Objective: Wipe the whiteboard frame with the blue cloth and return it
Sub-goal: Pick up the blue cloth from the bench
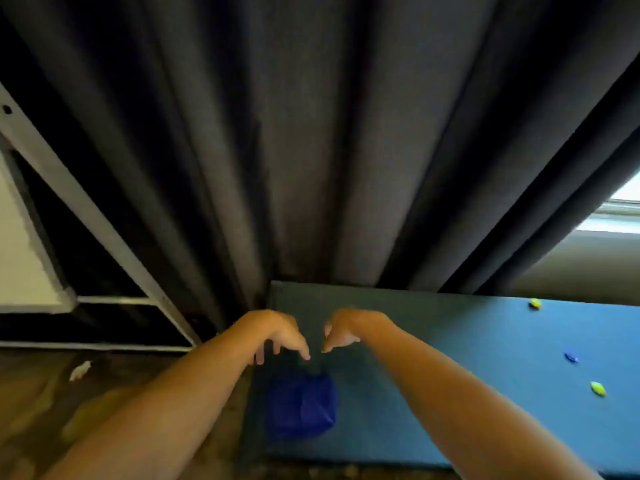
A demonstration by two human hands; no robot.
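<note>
The blue cloth (300,405) lies folded near the left edge of a teal table (433,386). My left hand (277,336) and my right hand (344,330) hover side by side just above and beyond the cloth, fingers drooping down and apart, holding nothing. Neither hand touches the cloth. The whiteboard (20,258) stands at the far left; its grey metal frame (69,192) runs diagonally beside it.
A dark grey curtain (311,150) hangs behind the table and fills most of the view. Small yellow-green and blue pieces (598,388) lie on the table's right part. A window (620,209) shows at the right. A white scrap (80,370) lies on the floor.
</note>
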